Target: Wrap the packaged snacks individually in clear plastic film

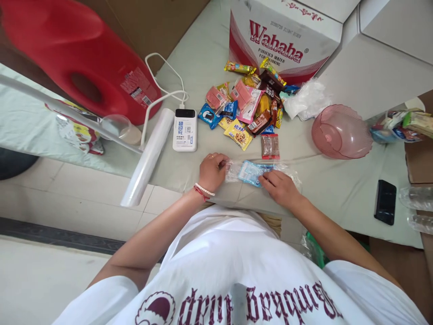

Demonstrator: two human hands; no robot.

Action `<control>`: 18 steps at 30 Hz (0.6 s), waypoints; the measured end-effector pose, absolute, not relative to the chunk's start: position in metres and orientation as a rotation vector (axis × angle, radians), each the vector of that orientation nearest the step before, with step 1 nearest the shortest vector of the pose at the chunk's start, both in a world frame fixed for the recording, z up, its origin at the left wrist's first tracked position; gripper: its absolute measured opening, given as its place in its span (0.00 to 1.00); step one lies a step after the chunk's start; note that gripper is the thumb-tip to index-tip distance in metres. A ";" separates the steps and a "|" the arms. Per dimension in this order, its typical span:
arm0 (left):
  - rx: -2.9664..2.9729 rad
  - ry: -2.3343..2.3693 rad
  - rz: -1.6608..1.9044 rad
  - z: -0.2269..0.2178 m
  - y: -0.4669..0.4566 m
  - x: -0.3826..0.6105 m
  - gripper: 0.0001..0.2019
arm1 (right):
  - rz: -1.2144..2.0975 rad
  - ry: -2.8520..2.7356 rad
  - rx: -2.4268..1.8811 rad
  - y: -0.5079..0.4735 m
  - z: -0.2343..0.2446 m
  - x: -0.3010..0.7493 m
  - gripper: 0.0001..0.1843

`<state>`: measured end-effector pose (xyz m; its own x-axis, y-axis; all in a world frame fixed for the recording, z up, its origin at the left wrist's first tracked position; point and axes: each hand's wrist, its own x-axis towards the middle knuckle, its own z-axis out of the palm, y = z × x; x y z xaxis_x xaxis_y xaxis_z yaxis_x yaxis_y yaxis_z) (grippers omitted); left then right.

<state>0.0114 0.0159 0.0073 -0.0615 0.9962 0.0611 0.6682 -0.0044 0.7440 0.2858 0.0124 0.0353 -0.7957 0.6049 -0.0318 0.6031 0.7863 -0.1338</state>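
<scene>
Near the table's front edge lies a piece of thin clear plastic [232,172], a bag or film. A light blue snack packet [249,173] rests on or inside it; I cannot tell which. My left hand [212,172] is closed, pinching the plastic's left end between thumb and fingers. My right hand [283,188] has its fingers closed at the right end of the blue packet, with plastic showing around them. Just beyond is a brown and red snack packet [270,146]. Behind it is a pile of wrapped snacks, including a yellow cookie packet [238,134].
To the left are a white power bank [185,131] with a cable, a clear plastic roll [147,158] and a large red jug [101,67]. A Wahaha carton [280,40] stands behind. On the right are a pink bowl [341,131], crumpled plastic [307,99] and a black phone [385,202].
</scene>
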 end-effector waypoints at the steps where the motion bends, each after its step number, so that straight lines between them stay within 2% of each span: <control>1: 1.686 1.776 0.870 0.011 0.013 0.010 0.07 | 0.253 -2.959 -0.994 0.008 0.033 0.286 0.19; 5: 1.344 1.707 0.917 0.032 0.005 0.021 0.09 | 0.367 -3.016 -1.015 -0.006 0.024 0.280 0.17; 9: 1.060 1.355 0.863 0.042 0.005 0.059 0.11 | 0.414 -2.885 -1.177 -0.017 0.014 0.273 0.19; 13: 1.512 1.359 0.740 0.029 0.007 0.098 0.18 | 0.531 -2.567 -1.400 -0.032 0.011 0.275 0.21; 16: 1.974 1.472 0.578 0.021 0.004 0.109 0.19 | 0.523 -2.272 -1.797 -0.035 0.019 0.289 0.27; 18: 2.111 1.543 0.463 0.021 0.000 0.109 0.19 | 0.477 -2.178 -2.004 -0.030 0.028 0.305 0.26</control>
<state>0.1091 -0.0005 0.0214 0.3065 0.9518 -0.0099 0.7889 -0.2481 0.5622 0.3052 -0.0301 0.0276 -0.1006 0.9891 -0.1072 0.9434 0.0606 -0.3260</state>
